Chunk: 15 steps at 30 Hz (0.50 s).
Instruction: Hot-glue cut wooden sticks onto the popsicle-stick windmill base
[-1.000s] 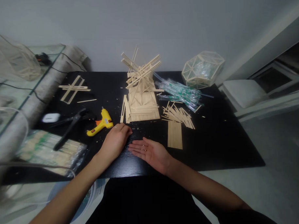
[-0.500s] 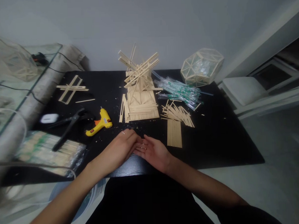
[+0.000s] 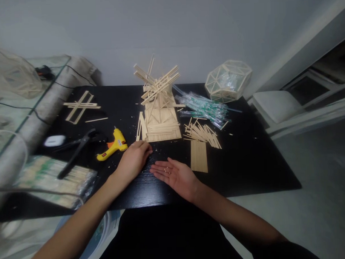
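Note:
My left hand (image 3: 135, 158) rests on the black table (image 3: 247, 161), palm down, fingers curled together near the front of the stick windmill model (image 3: 162, 120). Whatever is under its fingertips, if anything, is hidden. Palm up, my right hand (image 3: 178, 178) lies low over the table, fingers stretched towards the left hand. Small pale spots show on its fingers; I cannot tell whether they are rings or scraps. Small crumbs are scattered between the left hand and the model. The yellow glue gun (image 3: 113, 144) lies just left of the left hand.
Right of the model are loose sticks (image 3: 203, 134), a flat stick panel (image 3: 199, 157), green-and-clear wrappers (image 3: 207, 107) and a faceted stick frame (image 3: 229, 80). On the left are black pliers (image 3: 78, 151), a white case (image 3: 54, 140), packed sticks (image 3: 58, 180) and a crossed stick piece (image 3: 81, 107).
My left hand has moved left and away from my right hand, leaving a gap between them. My right hand stays palm up, its fingers now uncovered. The view has shifted slightly.

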### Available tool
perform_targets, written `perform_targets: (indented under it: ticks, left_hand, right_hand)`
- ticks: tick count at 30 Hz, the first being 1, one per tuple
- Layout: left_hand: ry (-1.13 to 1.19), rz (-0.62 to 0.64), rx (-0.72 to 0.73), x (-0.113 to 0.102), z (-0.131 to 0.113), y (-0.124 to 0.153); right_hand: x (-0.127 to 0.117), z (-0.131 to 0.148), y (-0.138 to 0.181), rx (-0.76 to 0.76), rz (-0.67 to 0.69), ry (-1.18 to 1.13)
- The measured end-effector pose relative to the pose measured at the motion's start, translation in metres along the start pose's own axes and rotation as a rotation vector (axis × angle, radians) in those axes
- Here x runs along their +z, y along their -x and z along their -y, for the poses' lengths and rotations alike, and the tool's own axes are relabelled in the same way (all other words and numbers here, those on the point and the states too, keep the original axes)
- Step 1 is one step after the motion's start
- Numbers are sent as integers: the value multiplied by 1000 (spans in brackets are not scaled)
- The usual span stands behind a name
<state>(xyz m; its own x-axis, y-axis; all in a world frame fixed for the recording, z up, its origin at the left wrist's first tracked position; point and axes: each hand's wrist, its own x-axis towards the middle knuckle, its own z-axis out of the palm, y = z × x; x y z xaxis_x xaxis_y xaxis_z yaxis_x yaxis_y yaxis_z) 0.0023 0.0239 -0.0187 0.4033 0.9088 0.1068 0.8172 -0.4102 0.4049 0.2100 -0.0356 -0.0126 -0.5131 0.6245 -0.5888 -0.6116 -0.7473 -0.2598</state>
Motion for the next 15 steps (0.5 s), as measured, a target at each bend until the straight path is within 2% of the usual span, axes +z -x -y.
perform_targets:
  ticks: [5,7,10,12,15]
  left_hand:
    - [-58,-16,12,0,-7,-2]
    - [-5,-10,42,-7,-16,3]
    - [204,46,147,-20,-35,13]
    - [242,71,197,-27,-47,18]
    - [308,44,249,-30,-54,21]
  right_hand:
    - [2,4,0,-2,-34,-20]
    - [3,6,-1,-10,-42,-33]
    - [4,10,-1,-27,-39,-61]
    - [4,12,1,-30,-38,-79]
    - [3,12,3,-42,-41,-82]
